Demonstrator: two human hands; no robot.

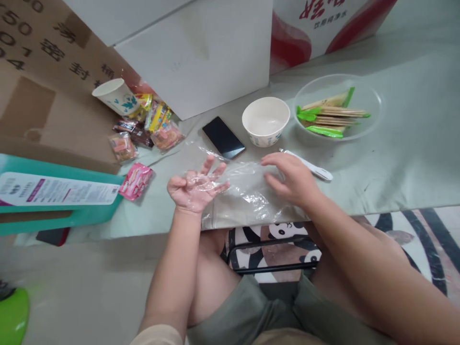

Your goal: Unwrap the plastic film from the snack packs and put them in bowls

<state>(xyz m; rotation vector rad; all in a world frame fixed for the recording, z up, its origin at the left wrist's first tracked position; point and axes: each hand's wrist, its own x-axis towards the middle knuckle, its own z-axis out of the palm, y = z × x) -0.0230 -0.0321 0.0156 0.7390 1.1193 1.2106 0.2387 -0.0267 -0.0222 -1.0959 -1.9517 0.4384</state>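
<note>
A thin, clear plastic sheet or bag (pixel 251 191) lies crumpled near the table's front edge, between my hands. My left hand (pixel 197 189) is turned palm up at its left end, several fingers spread, with clear film over the fingers and palm. Whether the hand is inside the film or under it, I cannot tell. My right hand (pixel 293 179) hovers at the film's right side, thumb and fingers apart, with nothing visible between them. Just beyond that hand lies a white-handled peeler or knife (pixel 311 166). Behind the film are a black phone (pixel 223 137) and a white paper bowl (pixel 266 120).
A clear plastic bowl (pixel 375 108) holds green-and-tan wrapped sticks (pixel 327 115). Wrapped snacks (pixel 167 136), a tilted paper cup (pixel 117 97) and a pink packet (pixel 136 181) lie left. Cardboard (pixel 46 96), white (pixel 201 57) and red-white boxes (pixel 323 28) line the back.
</note>
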